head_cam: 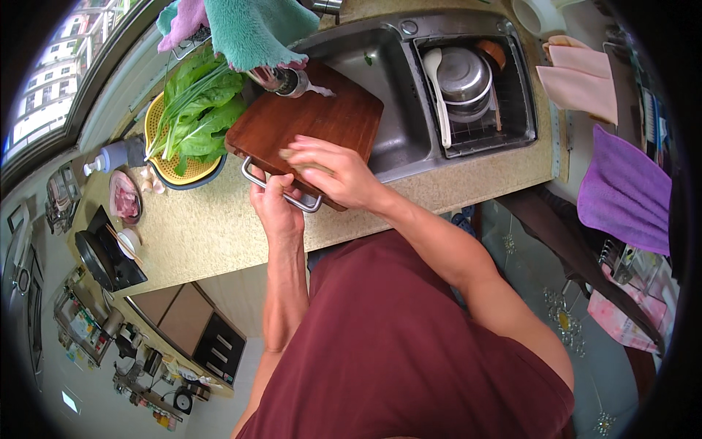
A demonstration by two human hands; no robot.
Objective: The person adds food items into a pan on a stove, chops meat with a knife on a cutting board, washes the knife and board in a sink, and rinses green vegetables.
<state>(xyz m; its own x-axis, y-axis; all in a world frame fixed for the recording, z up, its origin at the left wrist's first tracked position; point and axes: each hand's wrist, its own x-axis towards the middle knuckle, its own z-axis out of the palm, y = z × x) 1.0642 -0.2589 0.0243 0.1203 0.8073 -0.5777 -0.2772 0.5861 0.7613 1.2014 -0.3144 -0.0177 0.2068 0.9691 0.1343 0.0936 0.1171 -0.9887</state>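
Observation:
A dark wooden cutting board is tilted over the left basin of a stainless steel sink, its near end over the counter edge of the basin. My left hand grips that near end at the metal handle, fingers partly hidden behind it. Pressed to the board's surface, my right hand holds a small tan scrubbing pad, blurred and largely covered by the fingers. Water runs from the faucet onto the far part of the board.
Leafy greens fill a yellow colander on the left. Beyond it lie raw meat on a plate and eggshells. A drying rack in the right basin holds metal bowls and a white spoon. Towels hang above the faucet.

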